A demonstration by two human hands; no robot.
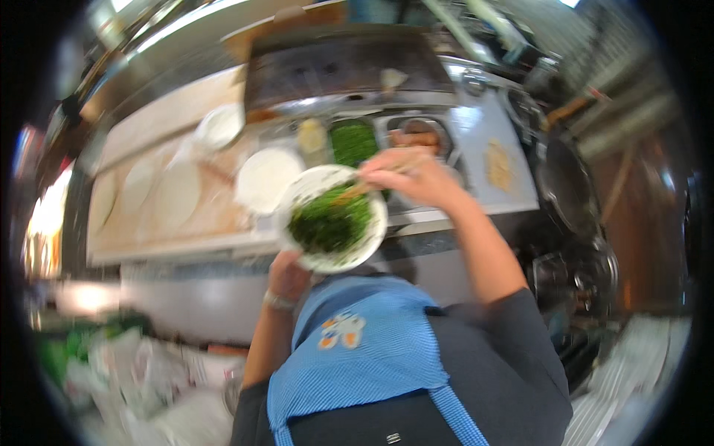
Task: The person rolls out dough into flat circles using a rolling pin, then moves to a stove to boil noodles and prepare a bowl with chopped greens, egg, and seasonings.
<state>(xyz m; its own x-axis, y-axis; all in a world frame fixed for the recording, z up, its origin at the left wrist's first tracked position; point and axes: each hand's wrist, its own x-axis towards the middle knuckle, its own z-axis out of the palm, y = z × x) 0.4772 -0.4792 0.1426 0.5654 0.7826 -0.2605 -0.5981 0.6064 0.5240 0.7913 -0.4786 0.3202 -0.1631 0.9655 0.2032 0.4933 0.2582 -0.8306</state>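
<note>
My left hand grips the lower left side of a white bowl, most of its fingers hidden beneath. Chopped green herbs or greens fill much of the bowl, and bits of them cling to its inner wall. Above the bowl's right rim, my right hand is closed around a light wooden utensil, whose tip reaches into the greens. Blur hides whether it is a pair of chopsticks. Just behind the bowl, a metal container of chopped greens sits in the counter.
A wooden board on the left bears flat pale dough rounds, a white round container and a white bowl. A dark griddle lies behind. Brownish food fills a pan; pots stand right.
</note>
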